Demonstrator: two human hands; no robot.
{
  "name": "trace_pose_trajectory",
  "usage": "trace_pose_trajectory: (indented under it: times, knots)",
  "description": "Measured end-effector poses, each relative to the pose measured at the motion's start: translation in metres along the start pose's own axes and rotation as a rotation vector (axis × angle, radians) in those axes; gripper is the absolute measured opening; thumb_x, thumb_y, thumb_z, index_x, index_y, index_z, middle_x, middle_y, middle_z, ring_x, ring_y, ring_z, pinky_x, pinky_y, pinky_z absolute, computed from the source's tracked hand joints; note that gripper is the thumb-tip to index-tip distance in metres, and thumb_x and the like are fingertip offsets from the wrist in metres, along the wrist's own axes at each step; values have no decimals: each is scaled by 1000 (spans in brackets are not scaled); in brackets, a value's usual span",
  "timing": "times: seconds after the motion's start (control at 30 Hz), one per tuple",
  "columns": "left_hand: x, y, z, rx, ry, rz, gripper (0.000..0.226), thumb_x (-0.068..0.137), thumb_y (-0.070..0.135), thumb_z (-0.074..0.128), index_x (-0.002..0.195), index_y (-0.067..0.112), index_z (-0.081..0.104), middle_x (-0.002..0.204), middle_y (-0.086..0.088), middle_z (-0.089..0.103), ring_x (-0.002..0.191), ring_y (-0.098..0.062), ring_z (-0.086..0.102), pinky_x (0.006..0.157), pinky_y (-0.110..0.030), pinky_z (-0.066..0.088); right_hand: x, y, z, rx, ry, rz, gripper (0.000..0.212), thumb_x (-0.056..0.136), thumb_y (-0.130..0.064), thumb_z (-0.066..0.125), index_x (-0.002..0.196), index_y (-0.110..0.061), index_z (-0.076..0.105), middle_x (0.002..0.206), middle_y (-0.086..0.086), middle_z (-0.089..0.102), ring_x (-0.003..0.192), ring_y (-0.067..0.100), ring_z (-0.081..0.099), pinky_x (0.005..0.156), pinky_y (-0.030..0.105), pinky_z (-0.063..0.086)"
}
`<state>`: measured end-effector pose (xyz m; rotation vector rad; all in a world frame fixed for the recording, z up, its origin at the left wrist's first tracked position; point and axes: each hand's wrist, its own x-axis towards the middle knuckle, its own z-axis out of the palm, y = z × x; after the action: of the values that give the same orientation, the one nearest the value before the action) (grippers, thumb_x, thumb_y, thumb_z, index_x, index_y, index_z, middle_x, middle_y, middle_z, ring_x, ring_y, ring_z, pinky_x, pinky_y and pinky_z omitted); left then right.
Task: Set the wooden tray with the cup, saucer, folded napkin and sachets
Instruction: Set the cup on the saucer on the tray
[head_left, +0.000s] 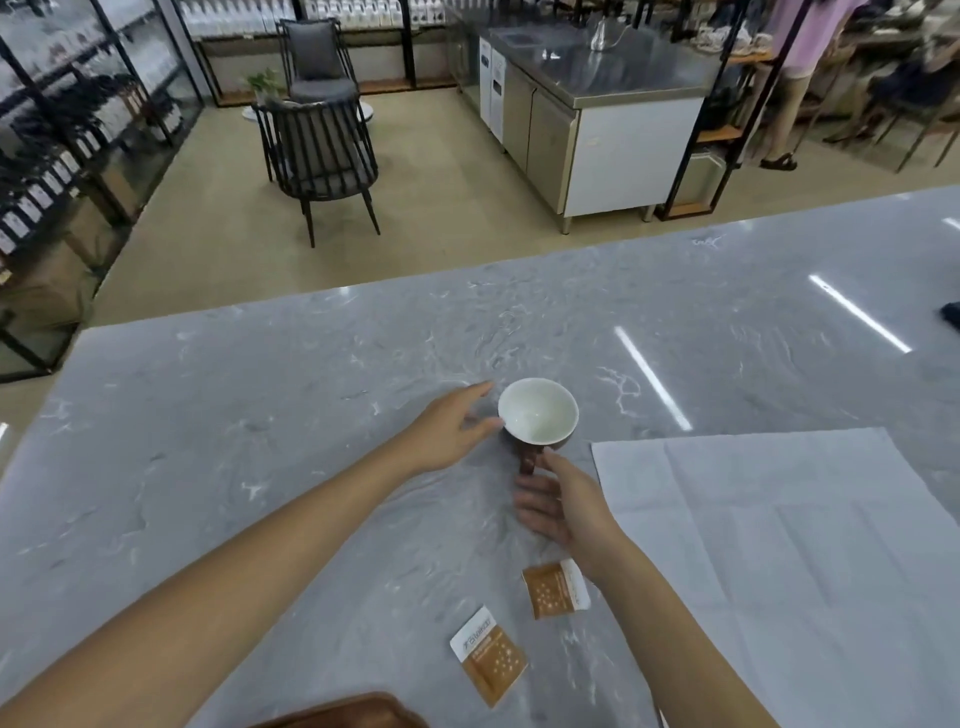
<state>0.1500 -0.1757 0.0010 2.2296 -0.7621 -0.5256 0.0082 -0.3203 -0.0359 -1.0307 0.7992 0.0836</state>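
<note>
A brown cup (537, 413) with a white inside stands on the grey marble counter. My right hand (561, 501) pinches its handle at the near side. My left hand (452, 428) lies open beside the cup's left wall, fingertips at the rim. Two orange-and-white sachets lie flat nearer to me, one (556, 590) partly under my right wrist and one (488, 656) further left. A large white napkin (789, 545) is spread unfolded on the right. Only a corner of the wooden tray (358, 713) shows at the bottom edge. No saucer is in view.
The grey counter (234, 441) stretches far to both sides, its far edge running above the cup. Beyond it are black chairs (319, 156), a steel work unit (597, 104), shelving at left and a person (800, 67) standing at the back right.
</note>
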Motion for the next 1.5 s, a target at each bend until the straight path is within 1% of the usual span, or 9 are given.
trace_pose_trajectory:
  times: [0.07, 0.17, 0.23, 0.37, 0.43, 0.53, 0.7, 1.1, 1.5]
  knots:
    - [12, -3, 2, -69, -82, 0, 69, 97, 34, 65, 157, 20, 34, 162, 2, 38, 143, -17, 45, 108, -18, 37, 3, -2, 1, -9, -51, 26, 37, 99, -46, 60, 107, -14, 75, 97, 9, 81, 75, 19, 76, 73, 36, 63]
    - [24, -9, 6, -172, -195, 28, 72, 96, 31, 68, 158, 21, 32, 164, 3, 36, 149, -14, 37, 121, -39, 36, 4, -5, 1, -17, -167, 59, 42, 99, -49, 60, 113, -14, 77, 106, 10, 81, 83, 18, 75, 76, 34, 63]
    - [28, -15, 9, -256, -195, 25, 70, 94, 24, 71, 155, 22, 37, 161, 6, 40, 148, -9, 36, 120, -43, 38, 5, -6, 3, -8, -216, 77, 41, 101, -46, 59, 117, -14, 77, 106, 8, 79, 86, 17, 73, 79, 34, 63]
    - [31, -21, 15, -389, -187, 9, 63, 91, 11, 74, 139, 41, 46, 144, 32, 50, 139, 8, 41, 104, -10, 43, 9, -7, 5, 26, -208, 90, 36, 103, -36, 59, 111, -7, 78, 95, 6, 76, 85, 15, 73, 75, 26, 63]
    - [32, -23, 17, -430, -179, -4, 72, 91, 9, 74, 151, 27, 39, 154, 18, 44, 144, 1, 37, 108, -10, 40, 10, -9, 5, 66, -210, 86, 31, 105, -28, 57, 105, -5, 78, 93, 7, 76, 85, 15, 73, 74, 24, 62]
    - [32, -22, 17, -489, -177, 5, 77, 89, 6, 75, 155, 16, 37, 159, 3, 44, 146, -4, 38, 118, -27, 38, 12, -11, 8, 96, -193, 71, 26, 106, -18, 55, 104, 0, 74, 94, 8, 74, 87, 15, 72, 76, 22, 63]
    - [23, -18, 19, -515, -131, 24, 72, 88, 1, 75, 151, 14, 45, 154, 5, 51, 144, -4, 43, 107, -19, 46, 8, -11, 6, 89, -211, 52, 24, 106, -14, 54, 105, 4, 71, 94, 10, 70, 87, 15, 68, 84, 25, 63]
    - [-30, 0, 4, -536, -58, 64, 71, 86, 9, 79, 150, 18, 48, 151, 8, 54, 143, -3, 43, 116, -40, 44, -41, -8, 10, -68, -281, 10, 33, 106, -25, 55, 91, -8, 79, 92, 12, 76, 88, 20, 73, 79, 25, 62]
    - [-117, 9, -13, -566, 58, 117, 68, 85, 24, 81, 146, 32, 52, 142, 18, 61, 130, 0, 57, 106, -27, 51, -120, 7, 33, -182, -360, -63, 33, 107, -24, 52, 94, -8, 77, 92, 10, 75, 85, 17, 72, 82, 23, 61]
